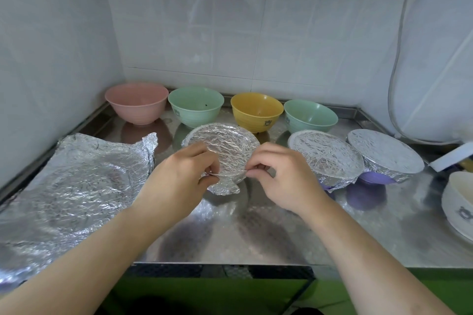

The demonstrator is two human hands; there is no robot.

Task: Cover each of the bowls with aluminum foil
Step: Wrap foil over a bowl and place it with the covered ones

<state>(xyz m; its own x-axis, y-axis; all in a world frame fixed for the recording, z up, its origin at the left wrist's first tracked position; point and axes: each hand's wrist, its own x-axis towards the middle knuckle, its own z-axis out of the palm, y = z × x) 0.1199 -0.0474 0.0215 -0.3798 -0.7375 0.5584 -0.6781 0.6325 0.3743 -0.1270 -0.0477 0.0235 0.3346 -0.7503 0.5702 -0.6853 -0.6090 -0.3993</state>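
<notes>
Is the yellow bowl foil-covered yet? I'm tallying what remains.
No, the yellow plastic bowl in the back row stands open, with no aluminum foil over its rim.

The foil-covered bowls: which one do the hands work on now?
The middle foil-covered bowl, in front of the yellow bowl. Left hand and right hand pinch its near foil edge; the other two stand untouched at the right.

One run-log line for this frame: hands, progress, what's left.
left hand: pinching foil on centre bowl | right hand: pinching same foil | two bowls foil-covered at right | four back-row bowls uncovered | spare foil sheet left
</notes>
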